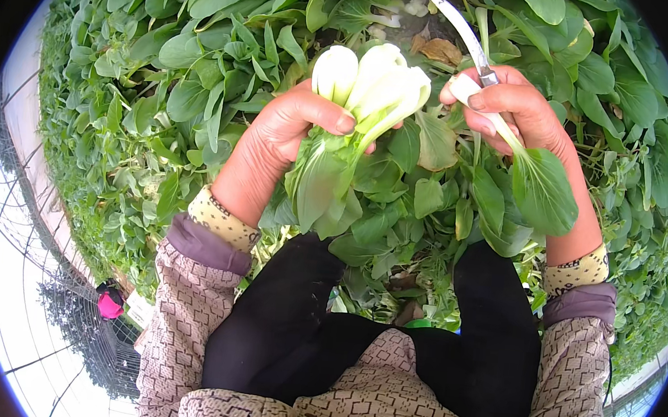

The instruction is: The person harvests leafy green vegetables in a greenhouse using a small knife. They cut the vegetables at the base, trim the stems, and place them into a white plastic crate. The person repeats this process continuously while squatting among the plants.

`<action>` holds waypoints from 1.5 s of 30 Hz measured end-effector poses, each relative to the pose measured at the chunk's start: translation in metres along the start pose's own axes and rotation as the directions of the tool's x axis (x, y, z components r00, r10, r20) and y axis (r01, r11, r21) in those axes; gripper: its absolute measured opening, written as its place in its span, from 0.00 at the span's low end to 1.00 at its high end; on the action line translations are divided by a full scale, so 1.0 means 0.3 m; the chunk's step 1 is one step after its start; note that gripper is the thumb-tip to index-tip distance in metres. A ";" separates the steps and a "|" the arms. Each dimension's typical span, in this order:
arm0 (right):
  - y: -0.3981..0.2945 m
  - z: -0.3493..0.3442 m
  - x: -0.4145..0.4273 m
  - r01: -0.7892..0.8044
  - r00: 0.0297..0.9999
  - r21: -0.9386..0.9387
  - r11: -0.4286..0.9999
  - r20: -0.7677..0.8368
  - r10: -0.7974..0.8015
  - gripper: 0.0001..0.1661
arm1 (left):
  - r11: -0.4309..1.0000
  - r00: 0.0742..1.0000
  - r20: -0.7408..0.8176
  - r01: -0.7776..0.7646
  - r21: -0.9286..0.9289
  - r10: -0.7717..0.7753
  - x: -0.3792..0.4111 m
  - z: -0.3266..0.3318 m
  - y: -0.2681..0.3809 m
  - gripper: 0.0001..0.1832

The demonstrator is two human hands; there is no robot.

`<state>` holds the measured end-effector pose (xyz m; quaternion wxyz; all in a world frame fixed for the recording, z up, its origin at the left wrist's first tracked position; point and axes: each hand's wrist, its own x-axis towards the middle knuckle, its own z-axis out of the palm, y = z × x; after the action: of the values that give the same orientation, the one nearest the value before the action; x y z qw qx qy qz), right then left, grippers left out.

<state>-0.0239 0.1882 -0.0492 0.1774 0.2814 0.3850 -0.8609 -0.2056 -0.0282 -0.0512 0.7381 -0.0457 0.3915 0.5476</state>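
My left hand [306, 115] grips several bok choy heads [373, 88], their pale stem bases upward and their green leaves hanging below the fist. To the right, my right hand [512, 108] holds a single bok choy leaf [544, 190] by its white stalk, thumb pressed on it. The same hand has a small curved knife [462, 33], its blade pointing up and to the left beyond the fingers; the handle is hidden in the palm. The two hands are apart, above the growing plants.
Leafy bok choy plants [205, 51] grow densely all around. Dry brown leaves [440, 50] lie on soil near the blade. My black-clad knees [285, 299] are below the hands. A pale border strip [29, 120] and wire netting [22, 207] curve along the left; a pink object [110, 305] is there.
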 end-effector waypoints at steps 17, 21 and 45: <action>0.095 -0.016 0.082 0.100 0.990 0.104 0.990 -0.114 -0.088 0.19 | 0.992 0.982 -0.149 -0.108 0.061 0.116 0.031 0.036 -0.032 0.21; 0.125 -0.055 0.090 0.059 0.992 0.243 0.968 -0.122 -0.029 0.18 | 0.994 0.974 -0.198 -0.102 0.034 0.106 0.030 0.017 -0.033 0.21; 0.051 0.031 0.126 0.010 0.955 -0.848 0.530 -0.148 -0.255 0.25 | 0.917 0.814 -0.428 -0.380 0.117 0.392 -0.097 -0.312 0.241 0.26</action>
<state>-0.0485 0.1679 -0.0763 0.1728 0.2393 0.7893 -0.5384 -0.3188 -0.0685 -0.0714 0.5033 -0.0793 0.5571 0.6557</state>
